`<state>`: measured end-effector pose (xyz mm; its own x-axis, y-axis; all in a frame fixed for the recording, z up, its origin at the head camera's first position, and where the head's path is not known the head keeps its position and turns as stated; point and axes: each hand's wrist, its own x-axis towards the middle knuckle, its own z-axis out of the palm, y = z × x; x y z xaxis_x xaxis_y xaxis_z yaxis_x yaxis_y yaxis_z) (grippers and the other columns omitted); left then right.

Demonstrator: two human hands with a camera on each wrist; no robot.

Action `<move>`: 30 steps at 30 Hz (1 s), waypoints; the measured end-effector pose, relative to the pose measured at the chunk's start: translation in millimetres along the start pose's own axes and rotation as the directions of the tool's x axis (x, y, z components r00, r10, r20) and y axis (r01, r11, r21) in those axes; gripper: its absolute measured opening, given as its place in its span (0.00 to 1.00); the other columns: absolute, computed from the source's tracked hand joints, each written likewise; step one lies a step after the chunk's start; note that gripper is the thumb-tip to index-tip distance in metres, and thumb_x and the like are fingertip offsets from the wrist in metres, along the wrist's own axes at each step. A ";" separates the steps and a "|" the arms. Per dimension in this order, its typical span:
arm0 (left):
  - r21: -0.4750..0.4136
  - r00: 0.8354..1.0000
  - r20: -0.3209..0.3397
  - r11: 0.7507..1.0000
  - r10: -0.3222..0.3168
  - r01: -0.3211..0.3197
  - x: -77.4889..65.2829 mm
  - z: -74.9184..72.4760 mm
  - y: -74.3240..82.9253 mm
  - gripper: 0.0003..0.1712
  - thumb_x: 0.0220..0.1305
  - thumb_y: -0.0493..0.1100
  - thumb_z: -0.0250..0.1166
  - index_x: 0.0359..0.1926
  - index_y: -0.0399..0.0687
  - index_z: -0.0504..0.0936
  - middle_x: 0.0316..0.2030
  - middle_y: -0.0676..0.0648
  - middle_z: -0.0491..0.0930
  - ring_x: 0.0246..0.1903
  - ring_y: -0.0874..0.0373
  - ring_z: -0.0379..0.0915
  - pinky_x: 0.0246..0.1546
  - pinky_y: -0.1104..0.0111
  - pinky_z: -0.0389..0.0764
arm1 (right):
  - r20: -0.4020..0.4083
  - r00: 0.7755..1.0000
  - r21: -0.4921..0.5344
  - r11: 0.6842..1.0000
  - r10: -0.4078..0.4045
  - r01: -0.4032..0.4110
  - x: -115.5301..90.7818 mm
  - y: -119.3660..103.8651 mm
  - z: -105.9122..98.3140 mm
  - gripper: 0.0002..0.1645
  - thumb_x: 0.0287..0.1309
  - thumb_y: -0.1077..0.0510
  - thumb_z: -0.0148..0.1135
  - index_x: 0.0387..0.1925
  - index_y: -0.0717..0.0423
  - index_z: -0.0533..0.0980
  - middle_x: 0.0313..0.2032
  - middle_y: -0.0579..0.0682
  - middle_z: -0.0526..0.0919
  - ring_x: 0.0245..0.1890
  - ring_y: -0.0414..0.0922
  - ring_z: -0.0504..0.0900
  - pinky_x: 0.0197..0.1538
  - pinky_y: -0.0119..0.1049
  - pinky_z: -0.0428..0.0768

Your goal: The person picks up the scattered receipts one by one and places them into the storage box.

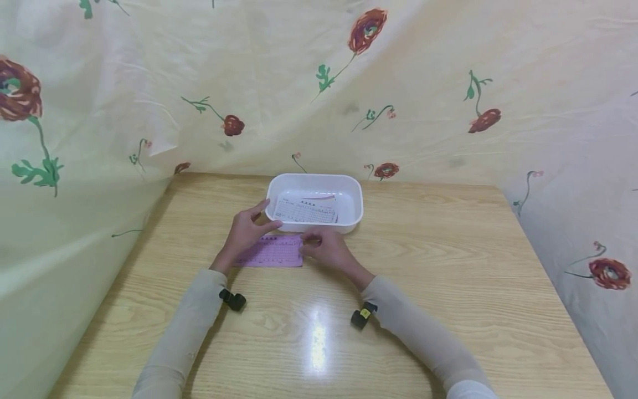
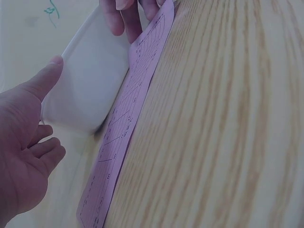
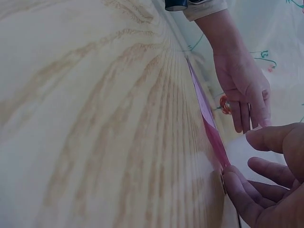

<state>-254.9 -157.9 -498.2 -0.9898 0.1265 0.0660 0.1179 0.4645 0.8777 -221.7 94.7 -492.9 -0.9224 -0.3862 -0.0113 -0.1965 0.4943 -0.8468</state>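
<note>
A pink printed paper slip [image 1: 274, 252] lies on the table in front of a white plastic basin [image 1: 356, 208]. My left hand [image 1: 244, 230] holds the basin's front left corner, thumb at the front rim and fingers round the left side. My right hand [image 1: 329, 249] has thumb and fingertips at the slip's right end, pinching its edge. In the right wrist view that end of the slip [image 3: 216, 145] bends up slightly. The left hand overlaps the slip's left part in the head view. Several white printed slips [image 1: 304, 210] lie inside the basin.
The wood-grain table [image 1: 448, 266] stretches out on both sides of the basin. Behind it hangs a cream cloth [image 1: 274, 83] with red flowers, reaching down to the table's back edge. Black wrist cameras [image 1: 233, 300] are strapped over the sleeves.
</note>
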 end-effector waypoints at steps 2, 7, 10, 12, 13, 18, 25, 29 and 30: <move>0.004 1.000 -0.004 1.000 0.005 -0.005 -0.1 0.2 0.3 0.52 0.54 0.64 0.76 0.74 0.47 0.69 0.75 0.46 0.63 0.73 0.44 0.61 0.70 0.53 0.71 | 0.003 1.000 0.005 1.000 -0.002 0.002 0.3 -0.1 1.0 0.17 0.56 0.61 0.75 0.48 0.59 0.85 0.48 0.53 0.88 0.49 0.47 0.86 0.51 0.38 0.87; 0.009 1.000 -0.004 1.000 0.018 -0.018 -0.3 -0.2 0.8 0.52 0.55 0.64 0.76 0.74 0.46 0.68 0.74 0.45 0.63 0.73 0.43 0.61 0.71 0.52 0.70 | 0.020 1.000 0.030 1.000 0.000 -0.001 1.9 0.3 2.4 0.19 0.56 0.62 0.75 0.50 0.60 0.85 0.49 0.54 0.88 0.47 0.47 0.86 0.49 0.37 0.87; 0.012 1.000 -0.004 1.000 0.022 -0.022 -0.4 -0.5 0.3 0.52 0.55 0.64 0.76 0.74 0.46 0.68 0.74 0.45 0.63 0.73 0.44 0.61 0.70 0.52 0.71 | 0.031 1.000 0.045 0.999 0.004 -0.006 3.0 0.2 3.3 0.19 0.57 0.62 0.74 0.51 0.60 0.84 0.50 0.55 0.88 0.47 0.47 0.86 0.50 0.37 0.87; 0.013 1.000 -0.005 1.000 0.026 -0.026 -0.7 -0.5 -0.2 0.51 0.55 0.63 0.76 0.74 0.46 0.68 0.74 0.45 0.63 0.73 0.44 0.62 0.70 0.53 0.71 | 0.038 0.999 0.055 0.998 0.005 -0.008 3.2 -0.9 4.0 0.19 0.57 0.62 0.74 0.51 0.60 0.84 0.49 0.56 0.88 0.47 0.48 0.87 0.50 0.38 0.87; 0.012 1.000 -0.004 1.000 0.028 -0.028 -0.8 -0.6 -0.3 0.51 0.55 0.63 0.76 0.74 0.46 0.68 0.74 0.45 0.63 0.73 0.44 0.62 0.70 0.53 0.71 | 0.041 0.999 0.054 0.998 0.006 -0.009 3.3 -1.3 4.6 0.19 0.57 0.62 0.74 0.51 0.60 0.84 0.49 0.56 0.88 0.47 0.48 0.87 0.50 0.38 0.87; 0.012 1.000 -0.006 1.000 0.026 -0.026 -1.3 -0.4 -0.1 0.52 0.55 0.64 0.76 0.73 0.46 0.68 0.74 0.45 0.63 0.73 0.45 0.61 0.70 0.53 0.71 | 0.045 0.999 0.037 0.999 0.010 -0.012 4.1 -3.6 7.7 0.19 0.56 0.63 0.74 0.50 0.60 0.85 0.48 0.55 0.88 0.47 0.49 0.87 0.50 0.38 0.87; 0.011 1.000 -0.006 1.000 0.023 -0.023 -0.3 -0.3 0.4 0.52 0.55 0.65 0.76 0.74 0.46 0.68 0.74 0.44 0.63 0.73 0.44 0.61 0.70 0.52 0.71 | 0.032 0.999 0.001 1.000 0.025 -0.025 5.4 -3.6 11.2 0.18 0.56 0.62 0.74 0.49 0.60 0.85 0.47 0.55 0.89 0.45 0.47 0.87 0.49 0.36 0.87; 0.005 1.000 -0.005 1.000 0.023 -0.023 0.7 -0.4 -1.1 0.52 0.54 0.65 0.76 0.74 0.46 0.68 0.74 0.44 0.63 0.73 0.44 0.61 0.70 0.52 0.71 | 0.017 0.998 0.008 0.998 0.060 -0.060 4.0 -4.2 10.9 0.16 0.57 0.60 0.74 0.48 0.57 0.86 0.44 0.52 0.89 0.43 0.45 0.86 0.48 0.37 0.87; 0.003 1.000 -0.004 1.000 0.021 -0.021 0.9 -0.5 -1.5 0.53 0.54 0.65 0.76 0.74 0.46 0.68 0.74 0.44 0.63 0.73 0.44 0.61 0.70 0.52 0.71 | 0.013 0.998 0.013 0.998 0.067 -0.068 3.7 -4.3 10.6 0.15 0.57 0.59 0.74 0.47 0.57 0.86 0.43 0.51 0.89 0.42 0.45 0.86 0.48 0.37 0.86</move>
<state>-256.0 -158.9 -499.2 -0.9875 0.1321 0.0861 0.1384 0.4644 0.8747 -220.7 82.8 -494.9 -0.9293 -0.3617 -0.0751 -0.1293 0.5087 -0.8512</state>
